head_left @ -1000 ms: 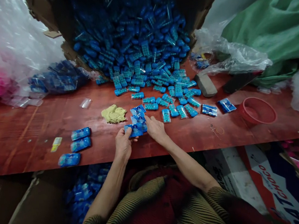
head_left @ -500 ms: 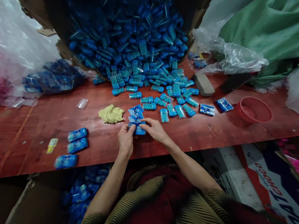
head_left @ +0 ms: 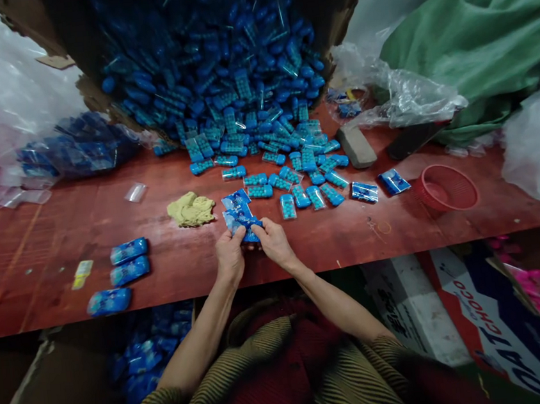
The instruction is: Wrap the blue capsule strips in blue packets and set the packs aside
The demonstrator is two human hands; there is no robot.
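Both my hands meet near the front edge of the red-brown table (head_left: 33,246). My left hand (head_left: 230,257) and my right hand (head_left: 273,243) pinch the same small blue packet (head_left: 248,230) between their fingertips. Just beyond it lie two more blue packets (head_left: 236,207). A big heap of blue packets (head_left: 234,96) spills from a torn cardboard box (head_left: 64,37) at the back, with loose ones scattered toward me. Three filled blue packets (head_left: 123,269) lie in a column at the left.
A crumpled yellow cloth (head_left: 190,210) lies left of my hands. A red basket (head_left: 447,187), a grey block (head_left: 357,146), clear plastic bags (head_left: 404,101) and green fabric (head_left: 469,33) are at the right. Below the table stand a box of blue packets (head_left: 146,356) and a printed carton (head_left: 495,326).
My hands drew together and pulled the blue packet slightly nearer the table edge. The view shifted, so everything sits a little further left.
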